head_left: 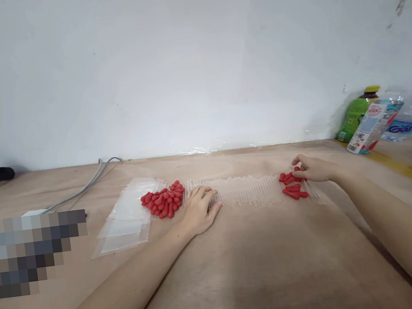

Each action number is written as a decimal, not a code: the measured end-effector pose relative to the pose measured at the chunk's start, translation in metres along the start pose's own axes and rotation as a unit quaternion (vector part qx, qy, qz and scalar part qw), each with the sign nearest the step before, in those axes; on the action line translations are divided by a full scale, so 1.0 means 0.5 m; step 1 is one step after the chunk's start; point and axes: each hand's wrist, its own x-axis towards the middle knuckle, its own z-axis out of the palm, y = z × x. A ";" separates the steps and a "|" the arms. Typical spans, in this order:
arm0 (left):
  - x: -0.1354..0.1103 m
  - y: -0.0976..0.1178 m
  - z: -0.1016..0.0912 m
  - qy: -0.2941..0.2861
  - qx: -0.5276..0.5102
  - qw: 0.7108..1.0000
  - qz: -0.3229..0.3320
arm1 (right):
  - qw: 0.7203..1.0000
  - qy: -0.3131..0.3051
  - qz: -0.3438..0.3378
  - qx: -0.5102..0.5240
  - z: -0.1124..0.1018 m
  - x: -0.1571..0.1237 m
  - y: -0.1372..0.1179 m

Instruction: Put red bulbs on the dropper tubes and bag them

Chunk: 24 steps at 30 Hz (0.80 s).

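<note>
A long row of thin clear tubes (248, 190) lies side by side on the wooden table. My left hand (199, 209) rests palm down over the row's left end, fingers stretched out and apart. Beside it, to the left, is a heap of red rubber bulbs (163, 201), like dropper bulbs. A smaller group of red bulbs (294, 193) lies over the tubes toward the right end. At this group my right hand (311, 169) is bent in from the right, its fingers curled around a red bulb near the fingertips; part of that bulb is hidden.
Clear zip bags (124, 224) lie left of the red heap. A grey cable (82, 188) runs toward the wall (195, 65). Against the wall at right lean a green bottle (355, 116), a printed carton-like bottle (373, 126) and a water bottle (411, 111). Yellow tape (399, 168) marks the table's right side.
</note>
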 end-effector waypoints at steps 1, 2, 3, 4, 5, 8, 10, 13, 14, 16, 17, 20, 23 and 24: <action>0.000 0.000 0.000 -0.002 0.001 1.000 -0.001 | 1.000 0.003 -0.003 0.000 0.001 0.000 0.001; 0.000 0.000 0.000 -0.004 0.002 1.000 -0.002 | 1.000 0.009 -0.004 0.000 -0.001 -0.001 0.000; 0.000 0.000 0.000 -0.006 0.003 1.000 -0.004 | 1.000 0.020 -0.004 0.001 -0.003 -0.003 -0.003; -0.001 -0.001 0.001 -0.007 0.005 1.000 -0.005 | 0.999 0.033 -0.008 0.001 -0.007 -0.006 -0.008; -0.001 -0.002 0.001 -0.007 0.006 1.000 -0.007 | 0.999 0.038 -0.017 0.004 -0.012 -0.011 -0.015; -0.002 -0.003 0.002 -0.002 0.010 1.000 -0.011 | 0.996 -0.029 -0.081 0.039 -0.025 -0.029 -0.045; -0.002 -0.002 0.001 0.001 0.012 1.000 -0.011 | 0.982 -0.127 -0.116 0.080 -0.028 -0.040 -0.066; -0.002 -0.001 0.001 0.004 0.019 1.000 -0.017 | 0.965 -0.209 -0.120 0.104 -0.023 -0.048 -0.086; -0.002 -0.001 0.001 0.007 0.025 0.999 -0.021 | 0.965 -0.214 -0.117 0.098 -0.020 -0.047 -0.089; -0.002 -0.003 0.002 0.017 0.041 0.998 -0.035 | 0.969 -0.205 -0.115 0.081 -0.012 -0.044 -0.091; -0.002 -0.004 0.002 0.024 0.051 0.997 -0.043 | 0.971 -0.200 -0.114 0.071 -0.008 -0.042 -0.090; -0.002 -0.007 0.002 0.042 0.082 0.993 -0.067 | 0.978 -0.181 -0.102 0.035 -0.003 -0.039 -0.089; 0.000 -0.008 0.002 0.053 0.100 0.989 -0.093 | 0.981 -0.166 -0.097 0.006 -0.012 -0.044 -0.095; 0.000 -0.009 0.002 0.055 0.104 0.988 -0.101 | 0.981 -0.164 -0.105 0.007 -0.016 -0.048 -0.100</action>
